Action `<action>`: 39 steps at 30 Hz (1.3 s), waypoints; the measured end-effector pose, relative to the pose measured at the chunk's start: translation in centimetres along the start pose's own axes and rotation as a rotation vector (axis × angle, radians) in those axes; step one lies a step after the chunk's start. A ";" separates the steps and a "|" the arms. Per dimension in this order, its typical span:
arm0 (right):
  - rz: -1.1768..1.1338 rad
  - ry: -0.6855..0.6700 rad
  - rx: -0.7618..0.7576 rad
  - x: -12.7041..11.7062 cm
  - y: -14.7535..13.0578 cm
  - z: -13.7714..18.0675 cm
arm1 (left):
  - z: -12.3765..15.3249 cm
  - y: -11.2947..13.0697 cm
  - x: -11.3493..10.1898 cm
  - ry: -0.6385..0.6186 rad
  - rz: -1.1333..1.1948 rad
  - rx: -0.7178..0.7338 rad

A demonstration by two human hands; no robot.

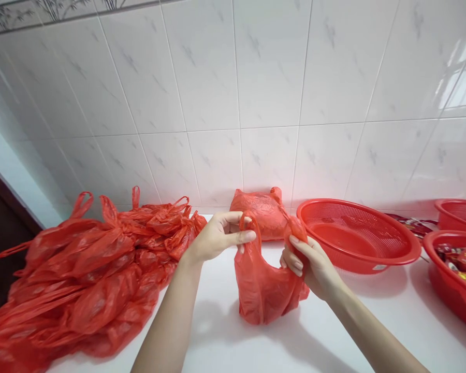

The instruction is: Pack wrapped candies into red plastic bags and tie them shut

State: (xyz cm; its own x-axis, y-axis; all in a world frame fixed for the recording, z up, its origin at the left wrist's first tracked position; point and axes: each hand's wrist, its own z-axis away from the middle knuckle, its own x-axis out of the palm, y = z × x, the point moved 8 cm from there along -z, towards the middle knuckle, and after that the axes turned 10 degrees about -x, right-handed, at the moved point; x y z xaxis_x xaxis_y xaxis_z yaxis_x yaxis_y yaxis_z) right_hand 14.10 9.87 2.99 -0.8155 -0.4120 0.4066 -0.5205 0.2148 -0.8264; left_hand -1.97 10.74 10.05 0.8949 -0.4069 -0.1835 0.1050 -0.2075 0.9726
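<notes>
A red plastic bag [270, 292] hangs between my two hands, its lower part close to the white table; I cannot tell whether it touches. My left hand [221, 235] pinches the bag's left handle loop between thumb and fingers. Around the right handle, which is bunched up, my right hand [312, 264] is closed. The bag's top sags in a curve between the handles, and its contents are hidden. Just behind it, against the wall, lies a fuller red plastic bag [258, 210].
A large heap of tied red bags [97, 280] covers the left of the white table [217, 342]. At right stand a red perforated basket [357, 261] and a red basin [446, 280] with wrapped sweets [460, 261]. Another red basket [460, 220] stands behind. A tiled wall [272, 77] closes the back.
</notes>
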 end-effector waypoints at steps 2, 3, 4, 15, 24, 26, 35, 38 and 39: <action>0.068 0.031 0.011 -0.1 0.1 0.2 | 0.3 0.0 1.3 -0.125 0.026 -0.002; 0.113 0.037 0.013 -0.1 0.1 0.3 | 0.5 0.2 1.9 -0.180 0.029 0.005; 0.158 0.037 0.012 0.0 0.0 0.4 | 0.7 0.4 2.6 -0.222 0.020 0.016; 0.363 -0.129 -0.034 2.6 -0.7 1.1 | 2.2 3.0 5.7 -0.049 -0.439 0.278; 0.436 -0.250 -0.028 3.2 -0.5 1.6 | 1.4 2.1 5.3 0.081 -0.717 0.162; 0.535 -0.262 -0.037 3.1 -0.9 1.6 | 1.2 1.8 4.9 0.122 -0.721 0.112; 1.019 -0.362 -0.296 3.2 -3.5 1.8 | 0.6 0.5 4.1 0.194 -0.605 0.009; 1.174 -0.334 -0.410 3.0 -3.6 2.0 | 0.2 -0.1 4.8 0.074 -0.593 -0.022; 1.217 -0.325 -0.443 3.0 -3.5 2.1 | 0.1 -0.4 4.9 0.042 -0.597 -0.040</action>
State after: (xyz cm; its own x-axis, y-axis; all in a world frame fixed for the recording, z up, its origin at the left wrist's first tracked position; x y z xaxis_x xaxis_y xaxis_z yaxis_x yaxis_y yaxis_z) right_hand 14.03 6.05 6.33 -0.7516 0.0680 -0.6562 0.4018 0.8360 -0.3737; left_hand 2.35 8.72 8.71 0.6924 -0.1942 -0.6949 0.6106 -0.3554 0.7077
